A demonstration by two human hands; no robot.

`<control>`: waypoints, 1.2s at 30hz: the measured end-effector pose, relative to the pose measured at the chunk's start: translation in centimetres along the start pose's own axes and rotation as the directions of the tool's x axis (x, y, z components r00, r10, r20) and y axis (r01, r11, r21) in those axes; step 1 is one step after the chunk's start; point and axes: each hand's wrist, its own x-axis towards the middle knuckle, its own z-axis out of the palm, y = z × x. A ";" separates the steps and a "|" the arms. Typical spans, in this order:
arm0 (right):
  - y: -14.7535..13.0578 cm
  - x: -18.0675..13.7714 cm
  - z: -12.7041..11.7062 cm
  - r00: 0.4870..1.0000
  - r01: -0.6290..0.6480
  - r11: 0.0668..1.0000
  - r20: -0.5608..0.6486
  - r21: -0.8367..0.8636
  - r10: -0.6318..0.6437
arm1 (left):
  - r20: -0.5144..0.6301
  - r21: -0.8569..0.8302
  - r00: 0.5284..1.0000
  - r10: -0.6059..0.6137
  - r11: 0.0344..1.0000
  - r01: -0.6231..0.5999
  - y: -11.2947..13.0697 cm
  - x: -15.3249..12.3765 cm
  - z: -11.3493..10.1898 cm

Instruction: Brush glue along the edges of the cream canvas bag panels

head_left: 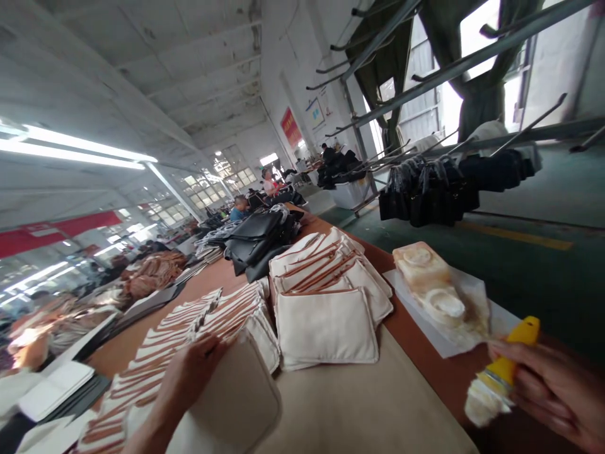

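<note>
From my remote feed: left hand (201, 366) pinches the upper edge of a cream panel (239, 400), tilted at the near middle of the table; right hand (551, 384) is closed around a yellow brush (508, 359), near right, bristles thick with pale paste. I make out no paste on the panel's visible face, so I judge this piece unfinished. Left of centre, overlapping cream pieces (158, 356) lie in rows; beyond the panel, padded cream pouches (326, 325) are piled. Cannot tell which are done, or how many remain.
</note>
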 end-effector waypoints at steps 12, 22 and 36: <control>-1.7 0.8 2.2 0.978 0.021 1.000 -0.209 0.013 -0.018 | -0.056 -0.154 0.903 0.426 0.890 -0.429 21.2 11.5 13.5; -2.7 0.5 -0.1 0.980 0.092 0.992 -0.187 0.091 -0.073 | 0.210 -0.328 0.905 0.370 0.899 -0.291 26.4 12.7 13.9; -8.1 -2.0 5.2 0.843 0.519 0.850 0.108 0.096 -0.527 | 0.326 -0.719 0.826 0.459 0.688 -0.098 31.0 -0.7 1.2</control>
